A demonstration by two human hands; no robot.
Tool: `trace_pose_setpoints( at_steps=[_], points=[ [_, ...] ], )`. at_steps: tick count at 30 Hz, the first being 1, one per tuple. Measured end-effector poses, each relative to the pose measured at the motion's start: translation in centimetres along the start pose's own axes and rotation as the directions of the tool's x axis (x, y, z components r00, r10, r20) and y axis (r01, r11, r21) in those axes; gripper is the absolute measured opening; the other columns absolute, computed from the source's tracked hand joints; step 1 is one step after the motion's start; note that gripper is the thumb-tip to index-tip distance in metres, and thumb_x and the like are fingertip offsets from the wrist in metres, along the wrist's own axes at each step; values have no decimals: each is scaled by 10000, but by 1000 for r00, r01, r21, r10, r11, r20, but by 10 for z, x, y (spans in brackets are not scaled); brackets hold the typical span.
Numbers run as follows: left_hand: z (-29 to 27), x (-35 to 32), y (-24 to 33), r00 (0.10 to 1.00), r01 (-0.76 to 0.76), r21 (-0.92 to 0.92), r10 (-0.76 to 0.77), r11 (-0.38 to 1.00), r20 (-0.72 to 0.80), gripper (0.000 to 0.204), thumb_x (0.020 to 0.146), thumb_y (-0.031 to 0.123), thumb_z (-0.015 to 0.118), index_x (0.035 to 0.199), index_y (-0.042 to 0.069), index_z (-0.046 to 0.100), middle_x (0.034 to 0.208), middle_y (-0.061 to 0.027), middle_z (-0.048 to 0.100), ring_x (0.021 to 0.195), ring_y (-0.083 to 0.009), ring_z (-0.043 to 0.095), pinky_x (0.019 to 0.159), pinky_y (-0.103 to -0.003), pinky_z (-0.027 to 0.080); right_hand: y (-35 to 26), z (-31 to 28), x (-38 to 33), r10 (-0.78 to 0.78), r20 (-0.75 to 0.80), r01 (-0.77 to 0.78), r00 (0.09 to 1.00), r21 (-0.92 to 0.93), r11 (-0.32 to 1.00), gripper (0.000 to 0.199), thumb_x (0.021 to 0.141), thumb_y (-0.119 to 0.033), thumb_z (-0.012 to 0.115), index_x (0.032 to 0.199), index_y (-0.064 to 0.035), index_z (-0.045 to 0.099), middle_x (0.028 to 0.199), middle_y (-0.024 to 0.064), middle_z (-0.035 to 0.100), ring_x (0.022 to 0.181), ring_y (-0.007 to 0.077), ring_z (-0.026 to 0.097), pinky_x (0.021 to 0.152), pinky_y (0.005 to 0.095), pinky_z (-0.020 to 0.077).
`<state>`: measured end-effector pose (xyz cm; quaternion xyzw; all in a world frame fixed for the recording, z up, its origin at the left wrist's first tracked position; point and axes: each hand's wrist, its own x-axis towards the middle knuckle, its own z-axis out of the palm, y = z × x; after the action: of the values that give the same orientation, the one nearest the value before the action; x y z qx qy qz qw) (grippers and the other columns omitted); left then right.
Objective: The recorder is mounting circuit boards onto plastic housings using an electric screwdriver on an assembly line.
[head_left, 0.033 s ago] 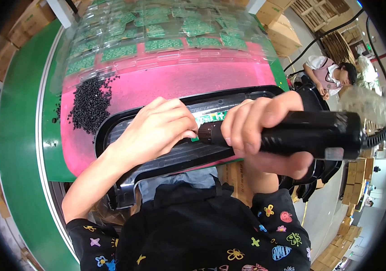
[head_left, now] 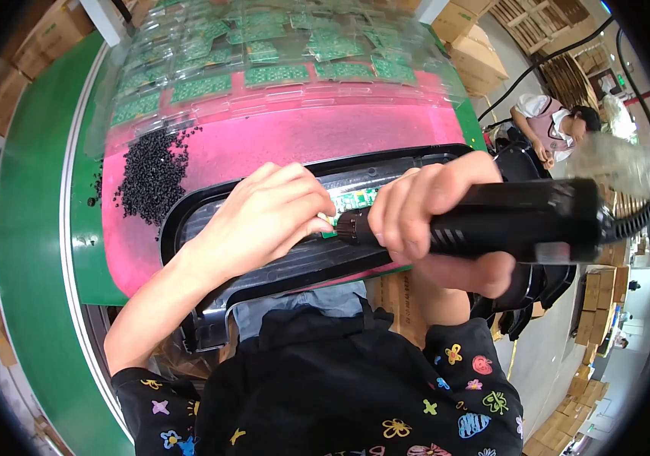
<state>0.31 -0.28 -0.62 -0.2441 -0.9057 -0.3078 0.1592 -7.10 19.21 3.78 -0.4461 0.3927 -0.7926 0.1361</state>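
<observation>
My right hand (head_left: 431, 220) grips a black electric screwdriver (head_left: 523, 220) that lies level, its tip pointing left onto a small green circuit board (head_left: 355, 199). The board sits inside a long black plastic housing (head_left: 386, 156) that lies across a pink mat (head_left: 302, 140). My left hand (head_left: 264, 220) rests on the housing with its fingertips pinched on the board's edge, right at the screwdriver tip. What lies under the fingertips is hidden.
A pile of small black screws (head_left: 150, 171) lies on the mat's left part. Clear trays of green circuit boards (head_left: 264, 45) cover the far side. A green conveyor belt (head_left: 32, 190) runs along the left. Another person (head_left: 553, 121) works at right, near cardboard boxes (head_left: 477, 53).
</observation>
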Motion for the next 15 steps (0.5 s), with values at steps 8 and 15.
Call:
trace_pose_setpoints(
  at_steps=[8, 15],
  points=[
    [-5, 0, -11, 969, 247, 46, -246, 968, -29, 735, 674, 559, 734, 1134, 37, 497, 1181, -131, 527, 1176, -339, 451, 1011, -457, 354, 17, -3, -9, 189, -67, -189, 980, 15, 982, 582, 857, -525, 698, 1018, -15, 469, 642, 43, 534, 504, 131, 496, 498, 276, 428],
    [-15, 4, -5, 913, 263, 156, -193, 952, -359, 391, 707, 95, 678, 1034, 14, 481, 1144, -192, 504, 945, -344, 459, 809, -464, 354, 24, 3, -8, 175, 49, -175, 983, 1, 985, 503, 826, -441, 740, 997, -50, 473, 649, 29, 527, 487, 132, 479, 463, 280, 404]
  ],
)
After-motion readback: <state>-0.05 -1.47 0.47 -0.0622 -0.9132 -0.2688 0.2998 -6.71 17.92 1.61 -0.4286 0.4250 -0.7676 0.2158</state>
